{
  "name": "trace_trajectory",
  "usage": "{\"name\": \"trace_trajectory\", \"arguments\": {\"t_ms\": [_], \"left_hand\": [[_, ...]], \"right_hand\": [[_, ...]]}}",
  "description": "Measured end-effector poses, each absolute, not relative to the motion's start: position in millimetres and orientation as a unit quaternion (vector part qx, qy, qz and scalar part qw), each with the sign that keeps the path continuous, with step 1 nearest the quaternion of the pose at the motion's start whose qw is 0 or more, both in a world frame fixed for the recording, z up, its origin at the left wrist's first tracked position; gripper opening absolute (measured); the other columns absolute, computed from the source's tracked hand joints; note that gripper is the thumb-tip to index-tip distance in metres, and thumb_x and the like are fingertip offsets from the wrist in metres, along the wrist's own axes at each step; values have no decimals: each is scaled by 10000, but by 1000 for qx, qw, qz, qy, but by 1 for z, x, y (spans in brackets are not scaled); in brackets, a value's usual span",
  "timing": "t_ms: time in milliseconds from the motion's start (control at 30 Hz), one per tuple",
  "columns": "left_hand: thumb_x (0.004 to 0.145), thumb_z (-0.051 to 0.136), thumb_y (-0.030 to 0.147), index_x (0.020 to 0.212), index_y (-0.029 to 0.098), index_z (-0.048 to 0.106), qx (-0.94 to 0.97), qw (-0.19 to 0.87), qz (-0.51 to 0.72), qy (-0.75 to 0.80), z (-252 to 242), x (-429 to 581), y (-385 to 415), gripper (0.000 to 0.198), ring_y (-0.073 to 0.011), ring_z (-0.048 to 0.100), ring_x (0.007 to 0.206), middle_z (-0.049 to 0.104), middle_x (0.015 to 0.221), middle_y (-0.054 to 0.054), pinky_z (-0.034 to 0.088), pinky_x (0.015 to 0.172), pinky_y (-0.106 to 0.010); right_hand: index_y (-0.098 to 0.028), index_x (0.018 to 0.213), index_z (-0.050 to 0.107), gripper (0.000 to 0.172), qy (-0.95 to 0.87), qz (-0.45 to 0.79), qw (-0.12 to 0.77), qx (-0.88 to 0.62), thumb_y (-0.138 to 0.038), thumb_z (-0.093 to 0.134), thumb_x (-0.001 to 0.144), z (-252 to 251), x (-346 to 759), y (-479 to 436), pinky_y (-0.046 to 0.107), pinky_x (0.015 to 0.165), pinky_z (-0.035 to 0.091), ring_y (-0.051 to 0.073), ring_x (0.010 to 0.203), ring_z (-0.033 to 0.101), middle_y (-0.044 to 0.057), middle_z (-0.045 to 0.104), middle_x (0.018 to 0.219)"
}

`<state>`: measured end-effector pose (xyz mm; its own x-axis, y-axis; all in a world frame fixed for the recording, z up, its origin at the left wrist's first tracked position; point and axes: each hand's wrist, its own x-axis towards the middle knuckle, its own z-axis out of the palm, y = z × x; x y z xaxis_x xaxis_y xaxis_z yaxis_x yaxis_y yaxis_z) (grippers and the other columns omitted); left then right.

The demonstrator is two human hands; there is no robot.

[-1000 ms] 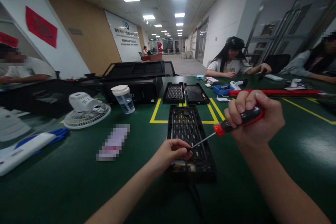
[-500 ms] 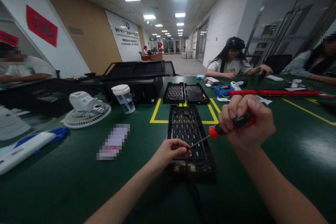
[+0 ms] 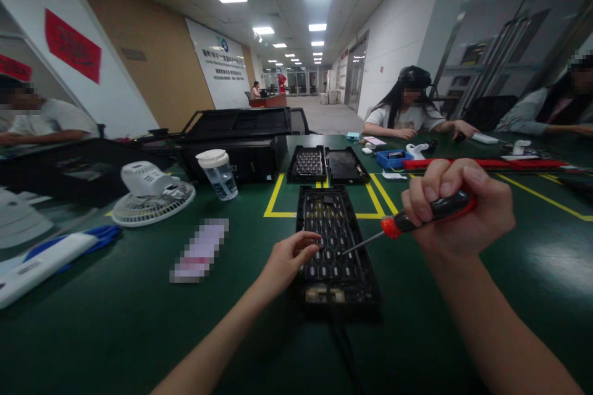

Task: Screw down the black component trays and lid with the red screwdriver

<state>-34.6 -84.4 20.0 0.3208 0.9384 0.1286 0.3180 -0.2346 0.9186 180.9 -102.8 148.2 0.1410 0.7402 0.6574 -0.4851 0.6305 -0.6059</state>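
Observation:
My right hand (image 3: 467,222) is wrapped around the black and red handle of a screwdriver (image 3: 391,227). The screwdriver slants down to the left, its thin shaft reaching over an opened black case (image 3: 369,271). Inside that case run rows of dark oval shapes with pale marks; a brownish part shows at its near end. My left hand (image 3: 290,256) hovers at the case's left side, thumb and fingertips apart, nothing visible between them. Whether the screwdriver's tip touches the case interior I cannot tell. A dark cable (image 3: 340,336) runs from the near end toward me.
Two more black trays (image 3: 331,163) lie farther back inside yellow tape. Left are a lidded cup (image 3: 220,176), a white fan (image 3: 152,194) and a pixelated pinkish item (image 3: 200,251). A blue box (image 3: 391,158) sits right of the trays. Other people sit around the table.
My right hand has moved right and slightly toward me with the screwdriver. My left hand has drawn left from the screwdriver's tip, and its pinched fingers have parted.

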Motion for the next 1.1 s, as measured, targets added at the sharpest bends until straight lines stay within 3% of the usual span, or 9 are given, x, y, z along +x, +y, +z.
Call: {"name": "trace_trajectory", "arguments": {"t_ms": [133, 300, 567, 767, 933, 1100], "left_hand": [[842, 477, 289, 1104, 201, 565, 784, 148, 306, 519, 11, -43, -79, 290, -204, 534, 1053, 599, 1120, -61, 387, 945, -355], [852, 448, 284, 1228, 156, 475, 801, 18, 212, 560, -5, -47, -74, 398, -224, 481, 1137, 521, 1244, -114, 357, 982, -362], [866, 386, 287, 1260, 94, 442, 804, 7, 158, 574, -9, -46, -72, 442, -254, 483, 1156, 468, 1302, -161, 373, 972, -378], [833, 362, 138, 1265, 98, 435, 793, 59, 188, 577, -20, -49, -65, 439, -213, 427, 1217, 380, 1375, -138, 341, 1017, -335], [831, 331, 119, 1271, 73, 421, 786, 91, 214, 574, -24, -47, -62, 452, -188, 340, 1275, 345, 1393, -148, 292, 1052, -320], [839, 327, 135, 1278, 78, 422, 779, 103, 227, 575, -26, -46, -59, 453, -186, 348, 1271, 350, 1393, -138, 287, 1057, -317]], "right_hand": [[-182, 506, 473, 246, -522, 398, 743, -132, -254, 509, 738, 152, 192, -101, 204, 272, 241, 69, 303, 371, -27, 396, 483], [-176, 510, 478, 248, -530, 404, 733, -136, -242, 484, 749, 151, 197, -95, 204, 277, 262, 70, 307, 386, -21, 421, 493], [-157, 503, 473, 225, -551, 478, 672, -128, -217, 502, 718, 131, 175, -79, 195, 249, 278, 81, 284, 407, -28, 440, 479], [-136, 533, 510, 229, -565, 515, 628, -146, -194, 492, 755, 107, 154, -73, 185, 278, 279, 73, 291, 426, -23, 466, 483], [-129, 564, 513, 242, -592, 520, 602, -128, -185, 471, 795, 97, 149, -73, 193, 300, 273, 77, 300, 442, -16, 483, 505], [-128, 584, 515, 239, -599, 522, 596, -118, -181, 465, 811, 94, 151, -71, 196, 308, 271, 80, 314, 452, -15, 487, 519]]}}
